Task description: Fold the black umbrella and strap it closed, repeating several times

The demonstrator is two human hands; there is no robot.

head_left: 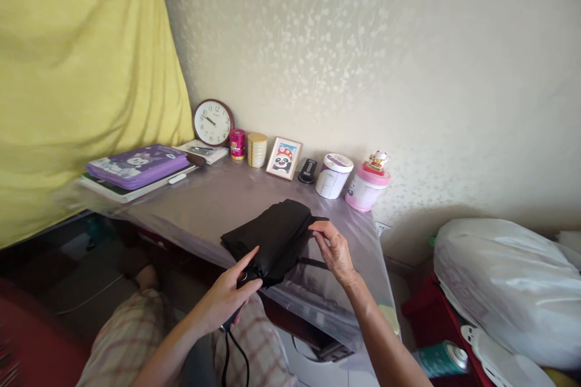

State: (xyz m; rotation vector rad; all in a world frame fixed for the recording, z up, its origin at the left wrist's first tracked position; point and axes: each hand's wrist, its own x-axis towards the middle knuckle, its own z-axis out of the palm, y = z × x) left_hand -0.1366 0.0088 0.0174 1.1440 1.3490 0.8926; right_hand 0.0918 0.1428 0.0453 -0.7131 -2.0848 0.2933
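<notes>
A black folding umbrella (272,233) lies with its loosely gathered cloth over the front part of the table, its handle toward me. My left hand (229,296) is wrapped round the handle end, index finger stretched along the cloth. A black wrist cord hangs from the handle below that hand. At the umbrella's right side, my right hand (334,248) pinches an edge of the black cloth between thumb and fingertips. A dark strap runs out from the cloth beneath my right hand.
Along the wall stand a clock (213,123), a pink can (237,144), a framed panda picture (284,158), a white tub (334,176) and a pink tub (367,188). A purple case (136,165) lies at left. White bags (508,284) and a spray can (442,358) are at right.
</notes>
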